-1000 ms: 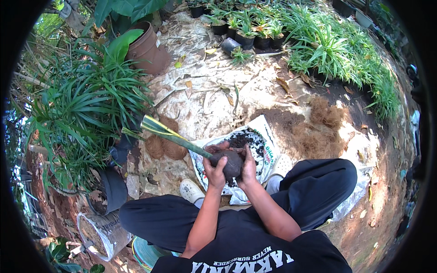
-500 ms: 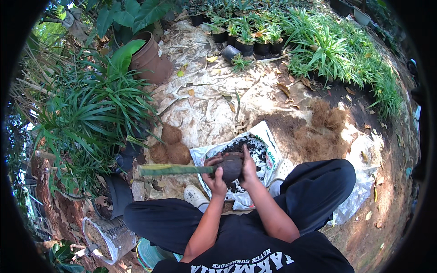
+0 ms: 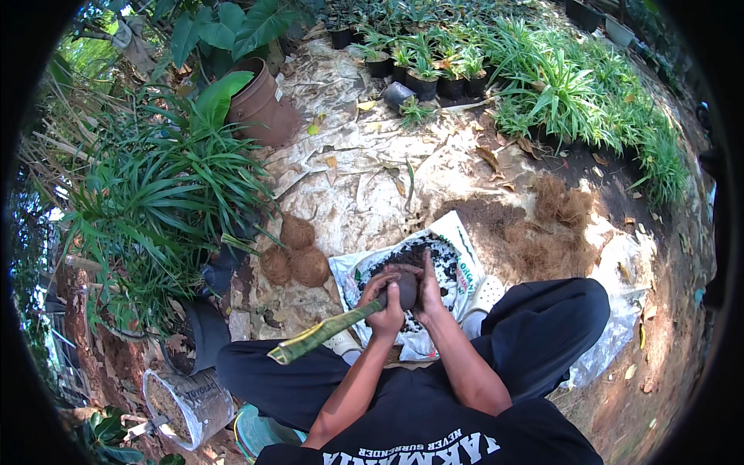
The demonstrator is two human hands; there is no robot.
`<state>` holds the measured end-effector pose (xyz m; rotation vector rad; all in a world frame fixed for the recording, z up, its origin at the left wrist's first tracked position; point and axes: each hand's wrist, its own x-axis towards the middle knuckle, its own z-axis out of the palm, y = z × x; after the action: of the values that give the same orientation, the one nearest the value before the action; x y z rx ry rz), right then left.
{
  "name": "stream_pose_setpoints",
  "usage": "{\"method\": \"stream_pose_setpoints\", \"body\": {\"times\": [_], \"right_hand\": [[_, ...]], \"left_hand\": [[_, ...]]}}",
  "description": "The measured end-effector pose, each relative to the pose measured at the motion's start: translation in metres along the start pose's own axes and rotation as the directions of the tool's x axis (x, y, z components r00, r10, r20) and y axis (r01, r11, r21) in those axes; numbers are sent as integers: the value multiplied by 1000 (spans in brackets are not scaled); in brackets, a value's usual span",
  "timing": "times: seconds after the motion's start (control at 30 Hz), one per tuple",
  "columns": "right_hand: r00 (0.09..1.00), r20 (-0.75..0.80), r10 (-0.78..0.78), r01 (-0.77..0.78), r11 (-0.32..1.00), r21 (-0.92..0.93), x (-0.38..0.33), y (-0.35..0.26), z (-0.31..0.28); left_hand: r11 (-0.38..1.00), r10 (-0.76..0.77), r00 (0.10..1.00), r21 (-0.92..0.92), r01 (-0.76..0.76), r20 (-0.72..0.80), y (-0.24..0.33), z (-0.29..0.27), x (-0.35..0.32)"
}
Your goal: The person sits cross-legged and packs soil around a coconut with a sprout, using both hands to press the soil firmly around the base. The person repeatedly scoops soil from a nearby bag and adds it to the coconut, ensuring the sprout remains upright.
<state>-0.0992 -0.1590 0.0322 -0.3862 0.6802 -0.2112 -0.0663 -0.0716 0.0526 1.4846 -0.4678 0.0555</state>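
Both hands are cupped around a dark ball of soil (image 3: 406, 290), held over a white sack. My left hand (image 3: 387, 304) wraps its near left side, thumb across the front. My right hand (image 3: 428, 291) presses the right side with fingers together. From the ball a long green, yellow-edged leaf bundle (image 3: 324, 335) sticks out toward the lower left, past my left hand. Below lies the opened white sack (image 3: 459, 232), with loose dark soil (image 3: 422, 256) scattered on it. The far side of the ball is hidden by my fingers.
Several round, brown fibre-covered balls (image 3: 308, 266) sit left of the sack. Loose brown fibre (image 3: 558, 221) lies to the right. Potted grassy plants (image 3: 422, 70) line the back, leafy plants (image 3: 178, 170) the left. A bag of granular material (image 3: 186, 407) stands lower left.
The leaf bundle has swung from pointing straight left to pointing down-left, toward me. The soil ball has turned with it, and my hands have closed more around it.
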Motion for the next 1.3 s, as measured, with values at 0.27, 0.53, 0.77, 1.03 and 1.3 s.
{"method": "stream_pose_setpoints", "body": {"times": [0.27, 0.53, 0.77, 1.03, 1.3], "right_hand": [[974, 225, -1, -41, 983, 178, 7, 6, -17], [944, 270, 192, -215, 975, 60, 25, 18, -45], [997, 76, 31, -35, 998, 54, 4, 18, -23], [961, 175, 214, -221, 975, 22, 7, 25, -48], [977, 52, 205, -207, 977, 56, 4, 20, -34]], "left_hand": [[740, 376, 751, 311, -596, 543, 15, -11, 18], [893, 335, 880, 186, -411, 337, -1, -10, 7], [856, 244, 903, 359, -371, 353, -3, -12, 9], [895, 272, 882, 235, -379, 386, -22, -13, -12], [965, 57, 984, 244, -97, 167, -13, -18, 0]]}}
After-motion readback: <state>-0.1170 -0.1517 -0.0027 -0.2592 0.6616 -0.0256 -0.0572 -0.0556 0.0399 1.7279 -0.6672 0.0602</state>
